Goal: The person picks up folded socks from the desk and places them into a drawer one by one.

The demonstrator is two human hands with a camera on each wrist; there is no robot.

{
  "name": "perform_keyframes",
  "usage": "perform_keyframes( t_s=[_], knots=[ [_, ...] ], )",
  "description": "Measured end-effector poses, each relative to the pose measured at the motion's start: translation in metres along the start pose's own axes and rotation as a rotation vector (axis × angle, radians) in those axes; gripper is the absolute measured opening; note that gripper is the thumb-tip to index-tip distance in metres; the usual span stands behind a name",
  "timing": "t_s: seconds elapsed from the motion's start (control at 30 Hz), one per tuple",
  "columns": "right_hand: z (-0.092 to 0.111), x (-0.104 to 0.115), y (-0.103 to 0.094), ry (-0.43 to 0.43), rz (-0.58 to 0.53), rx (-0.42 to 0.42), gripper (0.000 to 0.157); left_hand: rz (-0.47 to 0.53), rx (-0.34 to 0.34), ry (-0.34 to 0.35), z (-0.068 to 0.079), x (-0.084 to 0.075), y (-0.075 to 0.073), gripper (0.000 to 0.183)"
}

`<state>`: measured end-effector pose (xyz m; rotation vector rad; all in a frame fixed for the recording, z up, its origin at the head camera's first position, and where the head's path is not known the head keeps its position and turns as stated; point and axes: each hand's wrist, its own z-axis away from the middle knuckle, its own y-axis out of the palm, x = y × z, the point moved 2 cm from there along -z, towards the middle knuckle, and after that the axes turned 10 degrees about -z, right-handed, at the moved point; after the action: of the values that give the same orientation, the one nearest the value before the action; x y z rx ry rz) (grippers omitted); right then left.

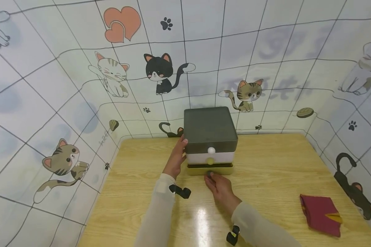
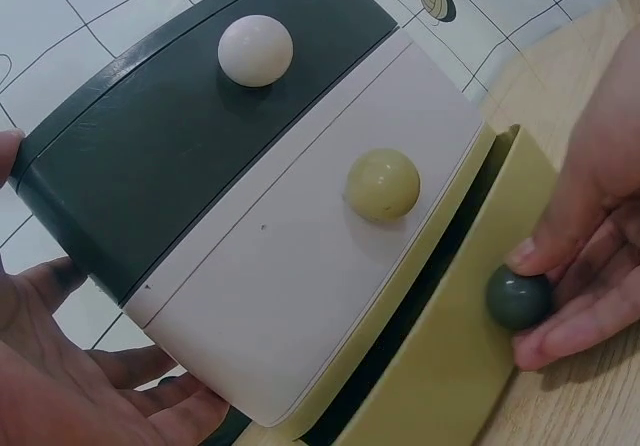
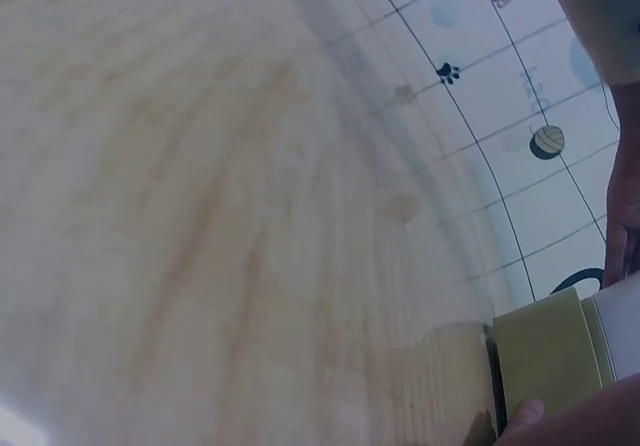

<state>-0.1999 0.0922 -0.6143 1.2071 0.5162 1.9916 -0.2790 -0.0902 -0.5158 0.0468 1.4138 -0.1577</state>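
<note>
Head view: we record one three-tier box (image 1: 210,125) on the wooden table (image 1: 272,171), set toward the back. Count: one dark top tier (image 1: 196,148), one white middle tier (image 1: 196,159), one yellow-green bottom drawer (image 1: 195,171). Right hand (image 1: 223,190) pinches the dark green knob (image 1: 210,174) of the bottom drawer; left hand (image 1: 175,159) rests against the box's left side. One folded maroon cloth (image 1: 321,214) lies apart at our right. Two hands in all.

Left wrist view: we count three knobs, one per tier: white knob (image 2: 256,51), yellow-green knob (image 2: 383,184), dark green. Left fingers are spread along the side wall; right thumb and fingertips close on the dark green knob. A dark gap shows behind the bottom drawer's front. Progress, in our judgement: one drawer part-way out, two tiers flush; full travel not reached. We cannot tell pulling from pushing.

Right wrist view: the drawer front sits at lower right. Right hand mostly cropped; its grip cannot be told here. Contents: not visible.
</note>
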Motion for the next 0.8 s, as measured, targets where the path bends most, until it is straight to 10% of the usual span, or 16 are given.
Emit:
perform_keyframes(
  t_s=[0.8],
  knots=[
    [0.065,-0.012,-0.037,0.109,-0.010,0.082,0.028,-0.017,0.008,-0.013,0.000,0.001,0.000,0.075]
  ],
)
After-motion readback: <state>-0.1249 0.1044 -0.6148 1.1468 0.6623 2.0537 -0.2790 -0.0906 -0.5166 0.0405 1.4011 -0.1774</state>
